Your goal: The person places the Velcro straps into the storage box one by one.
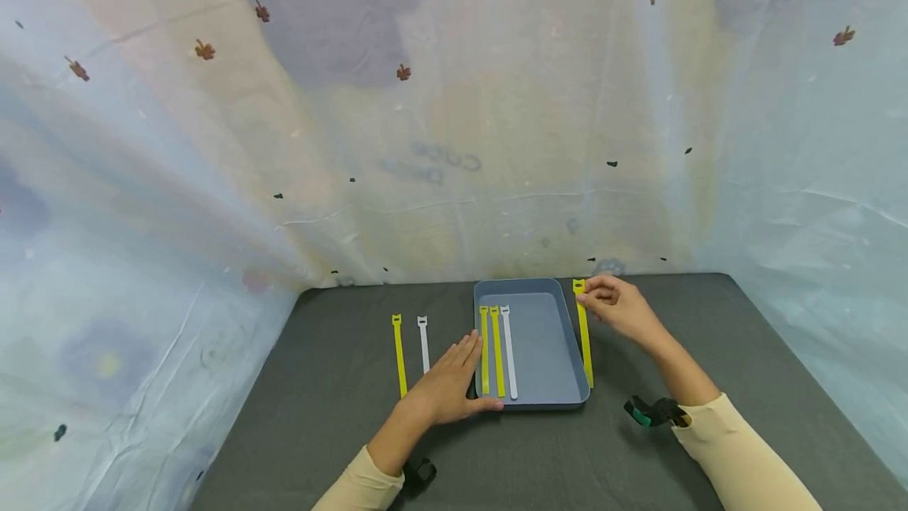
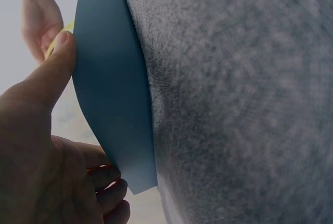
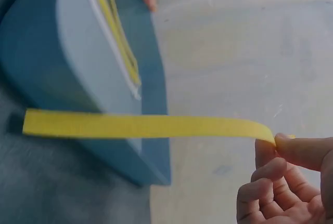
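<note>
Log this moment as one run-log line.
right hand: pinching yellow strap | left hand: touching tray | inside tray: two yellow straps, one white strap

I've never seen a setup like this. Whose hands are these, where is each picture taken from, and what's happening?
No machine here: these are a person's bare hands. The widest picture comes from a camera on the head; the other two come from cameras on the left and right wrists. On the dark surface sits a blue-grey tray holding two yellow straps and one white strap. To its left lie another yellow strap and another white strap. The left hand touches the tray; the right hand pinches a further yellow strap near one end.
</note>
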Action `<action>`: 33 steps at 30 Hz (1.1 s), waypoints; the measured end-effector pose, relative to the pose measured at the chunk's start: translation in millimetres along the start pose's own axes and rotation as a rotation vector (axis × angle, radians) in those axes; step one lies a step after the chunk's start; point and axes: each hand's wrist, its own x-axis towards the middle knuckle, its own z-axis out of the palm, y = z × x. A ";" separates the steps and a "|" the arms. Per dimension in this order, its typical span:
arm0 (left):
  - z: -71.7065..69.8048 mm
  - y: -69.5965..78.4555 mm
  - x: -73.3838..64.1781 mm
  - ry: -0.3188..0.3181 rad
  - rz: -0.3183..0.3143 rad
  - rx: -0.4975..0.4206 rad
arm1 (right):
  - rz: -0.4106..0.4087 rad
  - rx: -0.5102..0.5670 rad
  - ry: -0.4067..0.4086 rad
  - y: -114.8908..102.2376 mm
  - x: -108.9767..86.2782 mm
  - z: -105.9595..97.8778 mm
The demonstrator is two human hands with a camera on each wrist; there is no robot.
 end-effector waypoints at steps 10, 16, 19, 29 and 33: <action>-0.4 0.5 0.3 0.002 -0.001 -0.006 | -0.031 0.145 -0.056 -28.0 5.1 8.0; -0.1 0.3 0.6 0.000 -0.002 -0.006 | -0.057 0.168 -0.071 -34.5 9.7 19.1; -0.2 0.4 1.0 -0.001 -0.004 -0.012 | -0.040 0.129 -0.086 -33.0 12.6 27.7; -1.9 1.2 1.0 -0.007 -0.009 -0.014 | 0.016 0.066 -0.161 -17.4 30.4 54.3; -1.9 2.5 0.5 -0.004 -0.011 -0.015 | 0.059 0.044 -0.161 -12.8 40.8 61.8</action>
